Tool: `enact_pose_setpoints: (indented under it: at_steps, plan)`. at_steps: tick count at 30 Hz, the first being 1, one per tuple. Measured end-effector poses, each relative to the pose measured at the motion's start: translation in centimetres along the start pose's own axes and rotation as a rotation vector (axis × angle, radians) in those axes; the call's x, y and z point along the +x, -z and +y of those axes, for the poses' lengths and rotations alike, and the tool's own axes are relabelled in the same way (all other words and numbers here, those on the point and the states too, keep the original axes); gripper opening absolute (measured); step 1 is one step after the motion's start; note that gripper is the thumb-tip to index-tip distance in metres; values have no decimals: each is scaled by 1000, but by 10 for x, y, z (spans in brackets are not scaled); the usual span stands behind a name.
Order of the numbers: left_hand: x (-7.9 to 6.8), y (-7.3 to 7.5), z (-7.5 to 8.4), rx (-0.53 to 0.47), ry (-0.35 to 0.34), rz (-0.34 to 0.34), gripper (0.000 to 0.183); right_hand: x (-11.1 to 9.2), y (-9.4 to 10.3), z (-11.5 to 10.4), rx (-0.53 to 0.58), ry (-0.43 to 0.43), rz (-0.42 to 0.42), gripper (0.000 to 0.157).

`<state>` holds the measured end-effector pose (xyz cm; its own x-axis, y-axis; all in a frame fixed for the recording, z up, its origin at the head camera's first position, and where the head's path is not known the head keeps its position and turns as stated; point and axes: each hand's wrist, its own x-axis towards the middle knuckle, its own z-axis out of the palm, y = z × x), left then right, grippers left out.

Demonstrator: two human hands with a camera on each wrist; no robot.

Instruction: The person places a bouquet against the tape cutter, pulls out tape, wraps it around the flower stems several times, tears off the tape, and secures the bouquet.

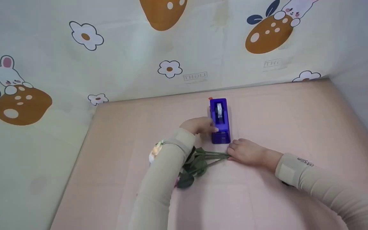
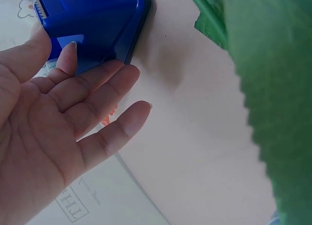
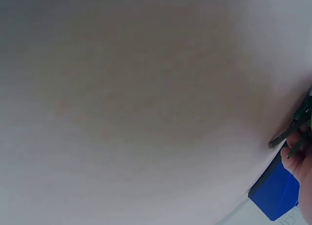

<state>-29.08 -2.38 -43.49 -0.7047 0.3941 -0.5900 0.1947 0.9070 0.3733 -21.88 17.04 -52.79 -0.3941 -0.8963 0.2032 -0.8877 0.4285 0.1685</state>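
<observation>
A blue-purple tape dispenser with a roll of tape stands on the pink surface. My left hand is at its left side, thumb tip over the top near the serrated cutter. In the left wrist view, the palm faces the camera and the loosely extended fingers touch the dispenser's side. My right hand grips the ends of several green artificial flower stems just in front of the dispenser. Dark green leaves lie to the left, and a pale blossom is partly hidden behind the left sleeve.
The pink tabletop meets a pale wall covering at the back, printed with rabbits, flowers and orange-brown fruit. The left forearm lies across the flower heads in the head view.
</observation>
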Motion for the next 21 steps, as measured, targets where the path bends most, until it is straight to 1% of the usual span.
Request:
enact_pose_setpoints:
  at_steps: [5,8,15,18,21]
  plan:
    - [-7,1,2,-27,-14,13,32,1,-4,2,-93,71,42,26]
    - [-7,0,2,-21,-19,13,33,1,-5,3,-131,103,62,25]
    - [-5,0,1,35,-55,20,34,1,-7,1,-176,117,90,21]
    - [-5,0,1,55,-56,22,35,1,-7,1,-184,119,94,21]
    - [-5,0,1,58,-54,24,35,1,-7,1,-187,121,115,22]
